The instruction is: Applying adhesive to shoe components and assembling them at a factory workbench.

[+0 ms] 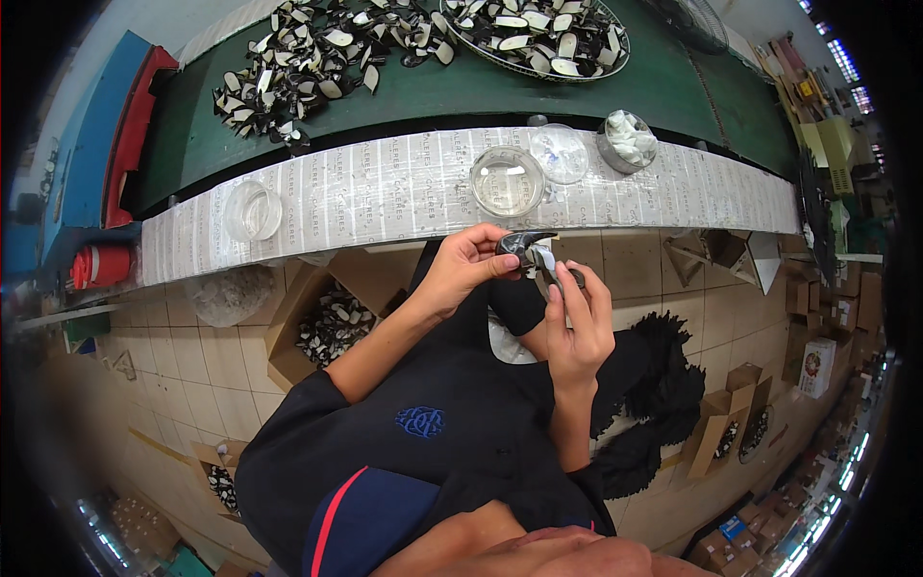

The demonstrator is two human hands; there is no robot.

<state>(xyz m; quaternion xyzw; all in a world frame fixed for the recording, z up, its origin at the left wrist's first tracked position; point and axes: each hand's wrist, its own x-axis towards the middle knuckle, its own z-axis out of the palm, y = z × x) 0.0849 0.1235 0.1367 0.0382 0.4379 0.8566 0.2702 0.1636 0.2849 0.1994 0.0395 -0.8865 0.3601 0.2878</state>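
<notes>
In front of my chest, my left hand (473, 266) pinches a glossy black shoe heel (517, 241), its narrow tip pointing right. My right hand (580, 325) is closed just below and to the right, its fingertips around a slim tool (550, 265) with a pale, blade-like part. A dark rounded end shows by the fingers; the exact kind of tool is unclear. Its pale part meets or overlaps the heel's right side. A loose pile of black heels with cream faces (288, 72) lies on the green surface, and more fill a wire basket (625, 60).
Along the covered ledge (385, 183) stand a clear tub (508, 183), a clear disc (567, 159), a tub of white wads (627, 141) and another clear tub (255, 212). Below, an open carton (288, 332) holds heels. Black fringed material (663, 385) is at my right.
</notes>
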